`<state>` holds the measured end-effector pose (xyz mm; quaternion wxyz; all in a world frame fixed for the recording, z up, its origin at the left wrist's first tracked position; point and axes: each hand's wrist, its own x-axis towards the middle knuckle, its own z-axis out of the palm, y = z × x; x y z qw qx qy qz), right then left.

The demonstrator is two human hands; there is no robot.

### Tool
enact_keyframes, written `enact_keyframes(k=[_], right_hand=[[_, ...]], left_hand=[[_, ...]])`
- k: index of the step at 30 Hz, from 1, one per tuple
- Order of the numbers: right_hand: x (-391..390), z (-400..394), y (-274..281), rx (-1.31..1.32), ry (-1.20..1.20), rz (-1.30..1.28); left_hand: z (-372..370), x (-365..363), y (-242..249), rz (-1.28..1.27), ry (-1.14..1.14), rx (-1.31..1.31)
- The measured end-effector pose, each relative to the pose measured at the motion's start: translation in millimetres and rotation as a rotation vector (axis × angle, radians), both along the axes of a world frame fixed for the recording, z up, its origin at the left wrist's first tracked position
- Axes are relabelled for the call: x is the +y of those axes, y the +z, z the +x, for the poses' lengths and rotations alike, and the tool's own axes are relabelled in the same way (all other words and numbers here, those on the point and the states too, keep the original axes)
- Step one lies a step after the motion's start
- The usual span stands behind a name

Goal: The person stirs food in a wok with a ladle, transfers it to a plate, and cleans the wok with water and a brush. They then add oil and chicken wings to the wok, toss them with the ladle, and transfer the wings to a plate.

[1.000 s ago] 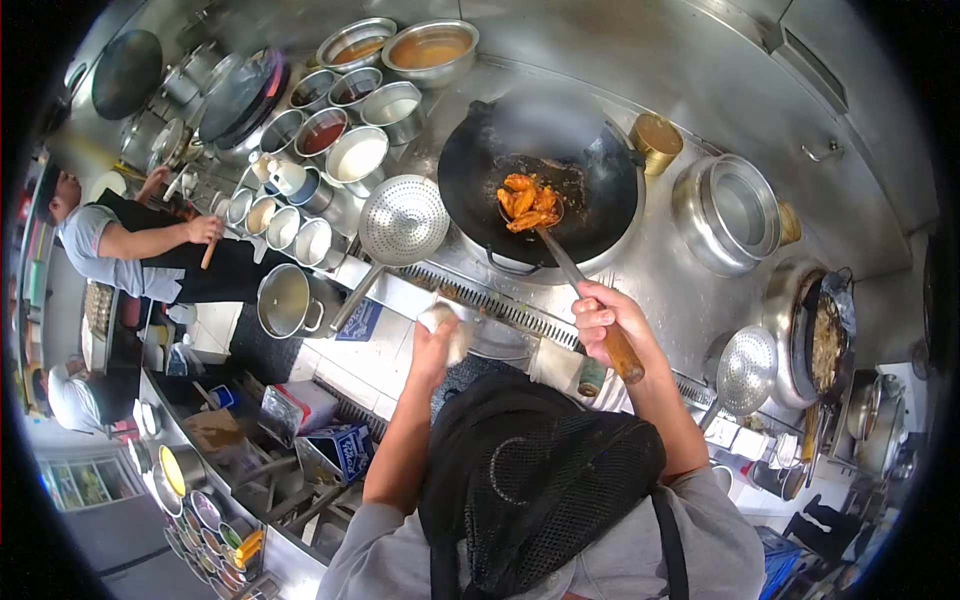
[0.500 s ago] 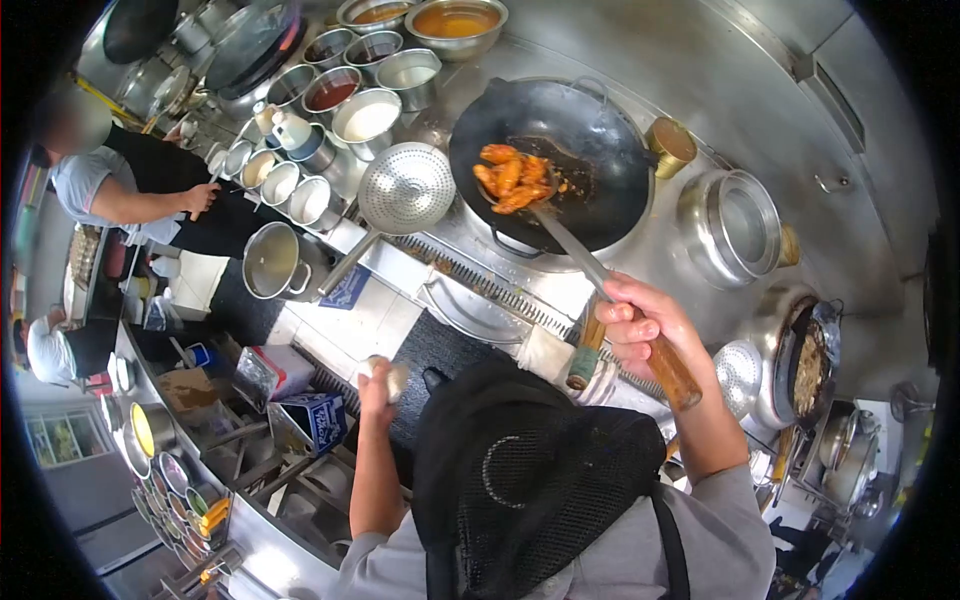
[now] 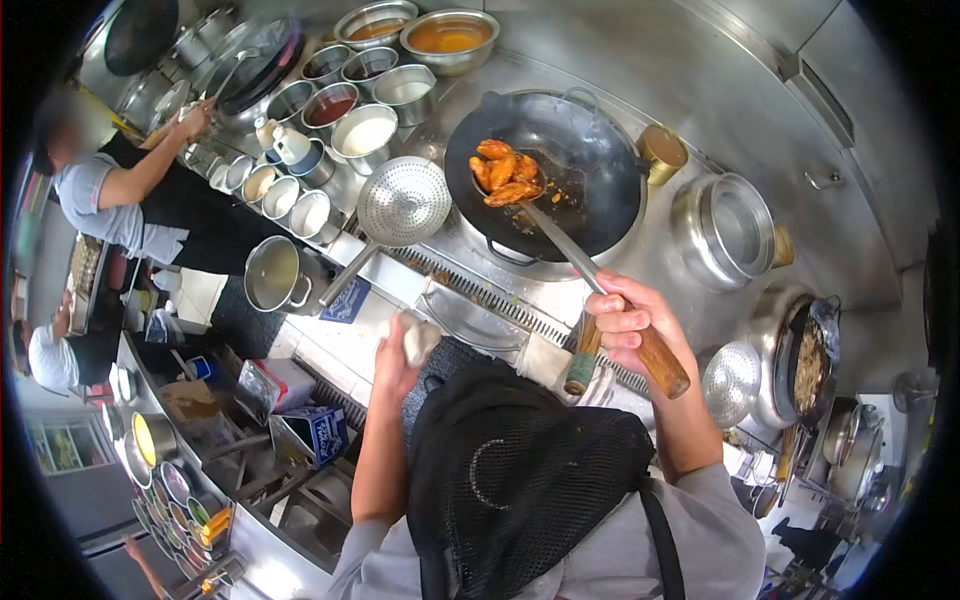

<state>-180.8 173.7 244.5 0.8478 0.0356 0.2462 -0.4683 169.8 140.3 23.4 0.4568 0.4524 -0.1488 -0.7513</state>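
My right hand (image 3: 634, 318) is wrapped round the wooden end of a long metal ladle (image 3: 563, 243). The ladle reaches over a black wok (image 3: 607, 180) on the range, and glazed orange-brown pieces of food (image 3: 507, 175) are heaped in its bowl. Dark sauce and small bits lie on the wok's bottom. My left hand (image 3: 396, 362) grips a bunched whitish cloth (image 3: 418, 341) in front of the range, apart from the wok. A perforated strainer (image 3: 404, 202) rests left of the wok, its handle pointing towards the front edge.
Metal pots of sauces (image 3: 364, 132) and a bowl of orange liquid (image 3: 451, 38) stand at the back left. A steel pot (image 3: 275, 272) sits at the front edge. Stacked metal bowls (image 3: 730, 228) stand right of the wok. On the left, a co-worker (image 3: 120, 190) holds a utensil.
My left hand has risen with the cloth towards the range. The ladle and its food have shifted slightly left in the wok. The co-worker's arms have moved up towards the back.
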Motion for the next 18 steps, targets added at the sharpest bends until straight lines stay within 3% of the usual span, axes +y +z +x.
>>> enact_keyframes(k=[5, 11, 13, 14, 15, 17, 18], right_hand=[[11, 7, 2, 0.227, -0.120, 0.056], [37, 30, 3, 0.215, -0.326, 0.111], [37, 36, 12, 0.251, -0.369, 0.143], [36, 41, 20, 0.323, -0.388, 0.195], [46, 34, 8, 0.400, -0.275, 0.152], [41, 43, 23, 0.429, -0.306, 0.241], [39, 37, 23, 0.434, -0.311, 0.240]], left_hand=[[-106, -103, 46, 0.071, -0.383, 0.055], [-178, -133, -3, 0.121, -0.589, 0.051], [-178, -113, 26, 0.023, -0.382, 0.029], [-170, -115, 38, 0.103, -0.414, 0.079], [-165, -121, 17, 0.127, -0.419, 0.097], [-158, -124, 21, 0.047, -0.363, 0.079], [-147, -126, 30, 0.017, -0.446, 0.109]])
